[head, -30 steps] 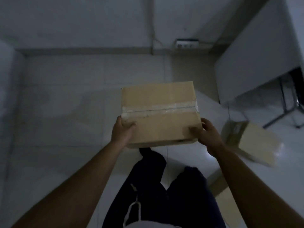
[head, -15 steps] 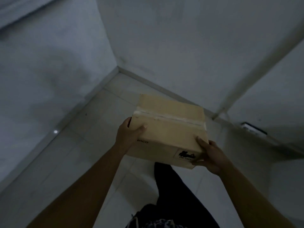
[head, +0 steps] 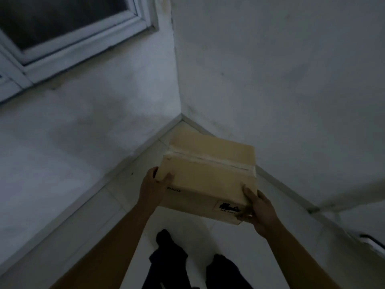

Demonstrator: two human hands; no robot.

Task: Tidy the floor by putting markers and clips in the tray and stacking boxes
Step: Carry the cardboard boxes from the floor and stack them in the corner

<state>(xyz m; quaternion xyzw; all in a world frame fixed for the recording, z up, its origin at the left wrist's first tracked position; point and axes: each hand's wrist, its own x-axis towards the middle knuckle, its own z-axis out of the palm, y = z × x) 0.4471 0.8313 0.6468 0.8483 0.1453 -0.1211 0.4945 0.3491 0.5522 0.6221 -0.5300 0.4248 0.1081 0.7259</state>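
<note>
The cardboard box (head: 208, 180) bears two marks, both on the side face turned toward the camera. Near that face's left end, just beside the left hand (head: 153, 187), small dark capitals read "PICO" (whether anything stands before them under the hand cannot be told). Toward the right end, a bordered label (head: 228, 207) shows a black pictogram too blurred to make out. Beneath it stands "UN 34", and the remaining digits, next to the right hand (head: 261, 209), are unreadable.
</note>
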